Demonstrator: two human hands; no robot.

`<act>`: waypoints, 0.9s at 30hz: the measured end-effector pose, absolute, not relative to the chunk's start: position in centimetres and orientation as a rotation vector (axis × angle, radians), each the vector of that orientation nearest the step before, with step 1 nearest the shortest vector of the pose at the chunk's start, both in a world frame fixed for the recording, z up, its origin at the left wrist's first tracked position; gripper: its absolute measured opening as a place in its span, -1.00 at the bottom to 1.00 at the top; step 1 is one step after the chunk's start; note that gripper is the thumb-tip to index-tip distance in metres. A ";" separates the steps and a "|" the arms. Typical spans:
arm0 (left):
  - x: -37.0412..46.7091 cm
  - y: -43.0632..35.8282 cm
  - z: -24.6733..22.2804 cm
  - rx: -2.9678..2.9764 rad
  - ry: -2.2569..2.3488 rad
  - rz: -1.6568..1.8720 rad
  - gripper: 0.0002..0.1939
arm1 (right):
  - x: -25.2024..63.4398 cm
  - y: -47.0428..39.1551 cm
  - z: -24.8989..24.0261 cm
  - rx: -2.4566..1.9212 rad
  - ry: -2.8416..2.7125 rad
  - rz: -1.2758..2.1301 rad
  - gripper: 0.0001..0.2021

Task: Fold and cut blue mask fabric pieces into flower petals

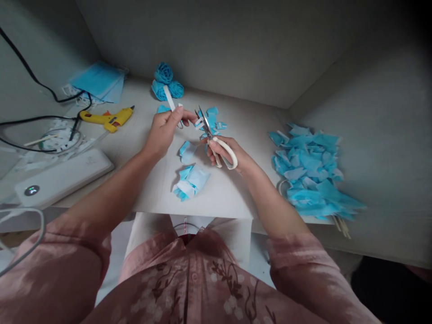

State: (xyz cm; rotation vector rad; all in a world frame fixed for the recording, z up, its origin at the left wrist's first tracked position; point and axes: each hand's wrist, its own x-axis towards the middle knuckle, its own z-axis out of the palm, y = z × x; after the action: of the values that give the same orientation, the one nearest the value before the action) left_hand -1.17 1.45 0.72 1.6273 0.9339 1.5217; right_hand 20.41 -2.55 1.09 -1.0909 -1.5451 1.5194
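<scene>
My left hand (pixel 164 128) is closed on a narrow white strip (pixel 169 98) that sticks up past the thumb. In my right hand (pixel 239 155) is a pair of scissors (pixel 225 148) with cream handles, the blades parted and pointing away from me. A small white piece (pixel 199 123) shows at the blades, near my left fingertips; whether it joins the strip I cannot tell. Cut blue pieces (pixel 212 118) lie behind the scissors. Nearer to me are a folded blue-and-white piece (pixel 187 151) and a small bundle of similar pieces (pixel 191 182).
Three blue rosettes (pixel 164 83) stand at the back. On the left are blue face masks (pixel 99 82), a yellow glue gun (pixel 108 119), black cables, white scraps and a white power bank (pixel 67 179). A heap of blue petal-like pieces (pixel 307 168) with thin sticks (pixel 342 227) fills the right.
</scene>
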 end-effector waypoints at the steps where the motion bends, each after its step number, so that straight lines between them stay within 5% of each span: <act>1: -1.2 1.7 0.4 1.603 0.897 1.523 -0.34 | 20.4 -2.6 1.1 -1.090 -1.543 1.522 -0.35; 6: -1.0 2.4 -0.5 1.467 0.731 1.527 -0.49 | 20.2 -2.6 1.1 -1.077 -1.587 1.516 -0.35; 14: -0.8 1.4 0.4 1.563 0.962 1.429 -0.34 | 20.1 -2.6 1.2 -1.089 -1.566 1.520 -0.32; 27: -0.9 1.1 1.0 1.556 1.015 1.406 -0.50 | 20.3 -2.6 1.4 -1.110 -1.599 1.440 -0.43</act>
State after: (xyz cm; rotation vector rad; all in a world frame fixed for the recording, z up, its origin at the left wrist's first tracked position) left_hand -0.88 1.13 0.98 1.5555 1.0153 1.4063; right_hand 20.27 -2.58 1.38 -1.1098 -1.5987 1.4405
